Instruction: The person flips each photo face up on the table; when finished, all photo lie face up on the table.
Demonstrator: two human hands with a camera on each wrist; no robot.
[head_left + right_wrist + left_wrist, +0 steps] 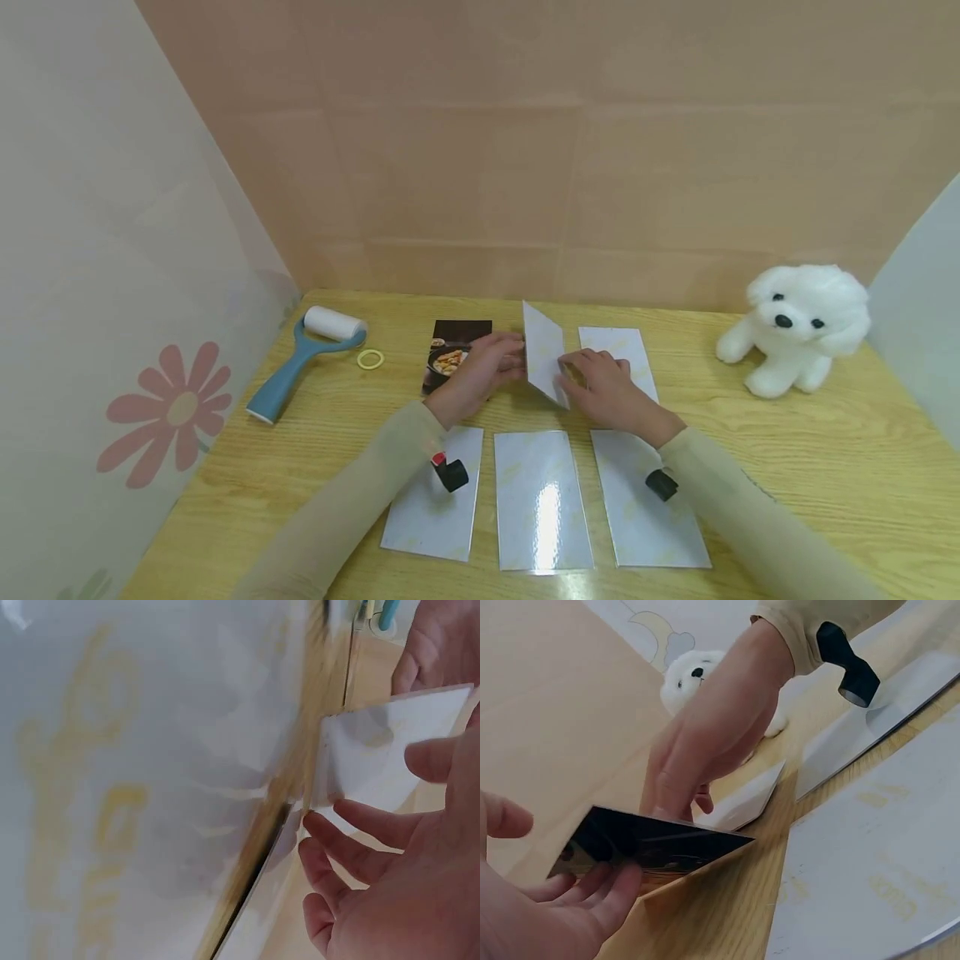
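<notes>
A card [545, 354] stands tilted up on edge between the two hands at the middle of the back row. Its white back faces right; the dark printed face [652, 844] shows in the left wrist view. Fingers of my left hand [480, 375] lie extended against the printed face, with the thumb apart from it. On the other side, my right hand [607, 392] touches the white back near the card's edge, fingers loosely bent and thumb spread. Left of these hands lies a face-up card [453, 358] with a pan of food on it, partly hidden by the left hand.
Face-down white cards lie about: one at the back right [615, 346], and a front row of left [442, 508], middle [542, 500] and right [652, 517]. A blue lint roller [288, 375] and yellow ring [371, 359] lie left. A white plush dog [802, 329] sits right.
</notes>
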